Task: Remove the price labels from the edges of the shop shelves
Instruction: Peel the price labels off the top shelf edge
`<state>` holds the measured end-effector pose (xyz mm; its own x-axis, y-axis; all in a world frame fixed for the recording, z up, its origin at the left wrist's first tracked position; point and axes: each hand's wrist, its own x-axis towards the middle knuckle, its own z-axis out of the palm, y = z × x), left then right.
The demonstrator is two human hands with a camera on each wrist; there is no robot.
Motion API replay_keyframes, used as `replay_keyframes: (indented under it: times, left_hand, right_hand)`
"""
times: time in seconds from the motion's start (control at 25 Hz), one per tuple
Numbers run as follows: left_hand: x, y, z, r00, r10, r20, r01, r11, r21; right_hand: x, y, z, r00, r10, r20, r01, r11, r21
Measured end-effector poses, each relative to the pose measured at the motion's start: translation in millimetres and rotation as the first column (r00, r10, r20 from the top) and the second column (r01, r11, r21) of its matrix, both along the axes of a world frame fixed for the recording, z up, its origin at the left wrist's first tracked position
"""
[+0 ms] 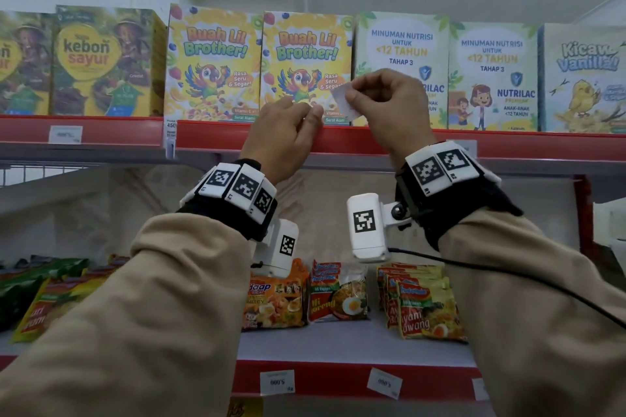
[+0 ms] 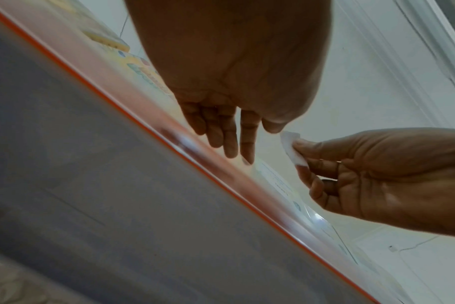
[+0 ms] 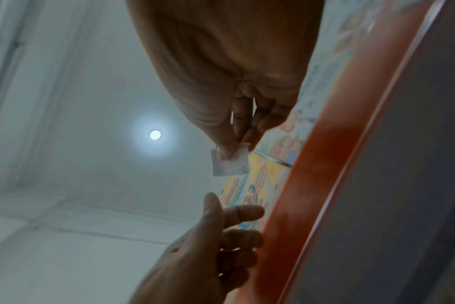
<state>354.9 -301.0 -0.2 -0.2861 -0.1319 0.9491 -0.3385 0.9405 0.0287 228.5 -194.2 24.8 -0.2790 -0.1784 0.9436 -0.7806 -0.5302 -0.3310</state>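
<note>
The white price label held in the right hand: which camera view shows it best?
The right wrist view: the price label hangs unobstructed below the pinching right hand. In the head view it is blurred and partly covered by fingers; in the left wrist view only its bent edge shows.

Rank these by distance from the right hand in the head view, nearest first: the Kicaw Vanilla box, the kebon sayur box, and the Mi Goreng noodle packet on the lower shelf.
From the right hand, which pinches a removed price label:
1. Kicaw Vanilla box, on the top shelf, far right.
2. Mi Goreng noodle packet, on the lower shelf, below the hands; close to the first, so this order is loose.
3. kebon sayur box, on the top shelf, far left.
</note>
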Motion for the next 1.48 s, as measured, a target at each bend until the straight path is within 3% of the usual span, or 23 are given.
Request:
replay_keyframes:
  times: [0.16,0.32,0.68,0.8,0.92,0.96,1.04,1.12,1.16,1.24,1.32,1.4,1.48]
  left_hand:
    - [0.0,2.8,-7.1,0.995,-0.078,-0.063,0.078,0.997,0.005]
    - [2.7,1.6,-5.1,0.994,-0.097,-0.044,0.098,0.995,0.028]
    - [6.3,6.2,-2.3,0.967,-0.253,-0.022,0.254,0.960,0.120]
    - [6.4,4.6,-1.4,0.978,-0.210,0.013,0.207,0.972,0.115]
    - [6.6,5.1,0.9,0.994,-0.081,0.080,0.075,0.994,0.074]
    - [7.6,4.9,1.7,0.993,-0.044,0.114,0.038,0.998,0.053]
    - [9.1,3.8,2.7,0.986,0.006,0.169,-0.009,1.000,0.016]
    - [10.3,3.4,2.9,0.980,0.039,0.197,-0.041,0.999,0.006]
    - [10.4,3.8,3.1,0.977,0.055,0.208,-0.057,0.998,0.003]
    - [9.0,5.1,3.3,0.976,0.057,0.211,-0.061,0.998,0.010]
    - [7.9,5.3,2.7,0.987,0.012,0.163,-0.019,0.999,0.038]
    - [6.3,3.9,1.5,0.994,-0.007,0.111,0.001,0.999,0.052]
    - [4.4,3.4,-0.9,0.993,0.025,0.116,-0.030,0.999,0.038]
  right_hand:
    - [10.3,-11.8,-13.3,0.931,0.288,0.223,-0.294,0.956,-0.006]
    - [15.0,-18.3,-22.0,0.882,0.381,0.278,-0.375,0.924,-0.074]
    - [13.7,-16.6,-28.8,0.904,0.372,0.210,-0.361,0.928,-0.090]
    - [12.5,-20.6,-31.3,0.915,0.357,0.189,-0.357,0.933,-0.035]
    - [5.4,-20.1,-28.6,0.923,0.344,0.172,-0.358,0.932,0.059]
    - [2.5,-18.0,-25.4,0.953,0.289,0.093,-0.298,0.948,0.114]
    - [-4.0,-10.1,-16.9,0.974,0.058,-0.220,-0.014,0.981,0.195]
    - [-9.3,-3.1,-5.7,0.877,-0.117,-0.466,0.236,0.950,0.205]
    - [-12.2,-0.4,-1.3,0.851,-0.135,-0.508,0.279,0.935,0.218]
    - [-18.4,1.1,1.7,0.874,-0.100,-0.476,0.245,0.936,0.253]
    - [-23.4,-0.9,-3.1,0.946,0.027,-0.322,0.073,0.953,0.295]
    - [-24.4,-2.8,-11.0,0.969,0.179,-0.172,-0.115,0.938,0.326]
    - [-24.3,-5.5,-16.7,0.965,0.165,-0.206,-0.091,0.941,0.326]
